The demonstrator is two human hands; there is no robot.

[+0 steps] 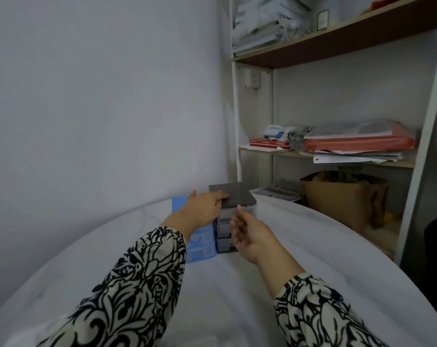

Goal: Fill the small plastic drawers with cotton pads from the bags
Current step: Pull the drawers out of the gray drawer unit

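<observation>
A small grey plastic drawer unit (240,196) stands on the white-covered surface near the wall. Its translucent drawers (223,242) face me and look shut. My left hand (202,209) lies flat on the unit's dark top at its left edge, fingers spread, gripping nothing. My right hand (250,234) hovers in front of the drawer fronts, palm turned left, fingers apart and empty. A blue bag of cotton pads (201,246) lies just left of the unit, partly hidden under my left wrist.
A white wall stands close on the left. To the right stands a shelf rack (237,121) with papers, red books (270,144) and an orange folder (357,142). Below, there is a brown paper bag (342,199).
</observation>
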